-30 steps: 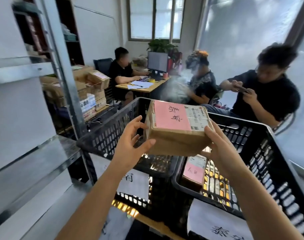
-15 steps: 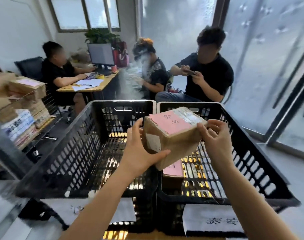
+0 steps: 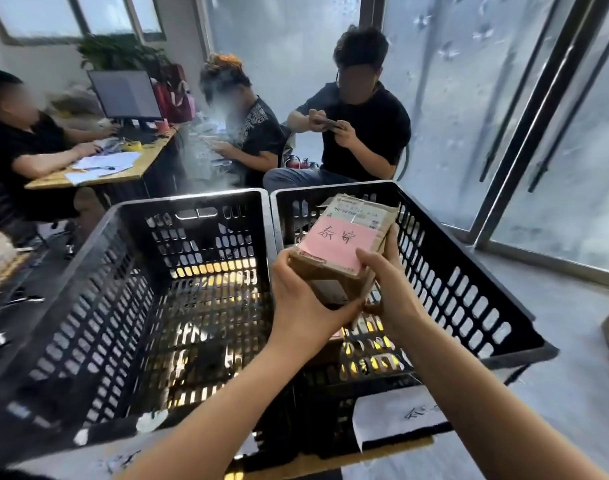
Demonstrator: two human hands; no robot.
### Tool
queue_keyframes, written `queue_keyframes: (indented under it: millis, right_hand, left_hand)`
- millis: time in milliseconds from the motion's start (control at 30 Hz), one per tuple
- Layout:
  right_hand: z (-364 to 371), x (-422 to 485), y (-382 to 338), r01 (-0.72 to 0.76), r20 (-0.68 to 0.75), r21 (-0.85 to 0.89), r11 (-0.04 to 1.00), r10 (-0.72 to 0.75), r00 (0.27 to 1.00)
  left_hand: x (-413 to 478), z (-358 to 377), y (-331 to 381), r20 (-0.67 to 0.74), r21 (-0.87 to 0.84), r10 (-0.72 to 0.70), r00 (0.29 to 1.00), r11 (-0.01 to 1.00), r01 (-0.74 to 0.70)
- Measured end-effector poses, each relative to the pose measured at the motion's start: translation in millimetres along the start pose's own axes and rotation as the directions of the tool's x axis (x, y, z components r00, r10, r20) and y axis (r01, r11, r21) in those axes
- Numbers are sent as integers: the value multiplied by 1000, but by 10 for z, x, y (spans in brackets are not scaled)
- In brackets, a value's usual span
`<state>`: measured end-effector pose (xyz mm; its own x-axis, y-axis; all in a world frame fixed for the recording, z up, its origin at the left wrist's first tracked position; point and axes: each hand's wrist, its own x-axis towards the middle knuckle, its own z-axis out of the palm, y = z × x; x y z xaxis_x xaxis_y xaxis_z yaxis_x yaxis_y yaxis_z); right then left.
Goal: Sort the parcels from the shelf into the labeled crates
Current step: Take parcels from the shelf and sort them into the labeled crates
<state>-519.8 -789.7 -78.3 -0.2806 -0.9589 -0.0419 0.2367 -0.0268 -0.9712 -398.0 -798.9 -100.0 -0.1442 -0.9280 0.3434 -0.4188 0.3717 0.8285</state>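
Now over the right crate [image 3: 313, 189], the parcel [image 3: 342, 242] stays gripped by fingers [image 3: 367, 259] of left hand [image 3: 304, 306] and right hand [image 3: 391, 292].

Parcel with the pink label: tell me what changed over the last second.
The parcel moved right and down, from above the crates' shared rim to over the right crate, turning so its pink label sits nearest. The left hand slid to its near corner; the right hand stays on its right side. Neither let go. Both crates stayed put.
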Motion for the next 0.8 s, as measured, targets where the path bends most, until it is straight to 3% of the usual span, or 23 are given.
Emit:
queue_keyframes:
  millis: [133,267,400,567,700,800]
  right_hand:
    - [-165,146,-89,-4,-17,32,999,5,1000]
    - [-469,503,-208,-43,-22,-1,999,43,999]
    - [-786,970,-47,-137,-35,-58,989,135,990]
    - [-945,1569,334,-304,-18,-14,953,304,953]
    - [-924,1970,629,-385,-64,-49,921,382,922]
    - [-890,2214,879,-372,-125,-115,921,358,925]
  left_hand:
    - [189,-21,81,145,69,17,989,997,-28]
    - [484,-133,84,309,177,89,947,973,-149]
    - [783,-98,-94,310,362,74,948,913,-189]
    - [1203,81,-452,298,716,-104,949,682,-150]
    - [1284,209,-547,278,756,-150,949,644,-119]
    - [1267,228,-568,248,758,-156,956,646,-91]
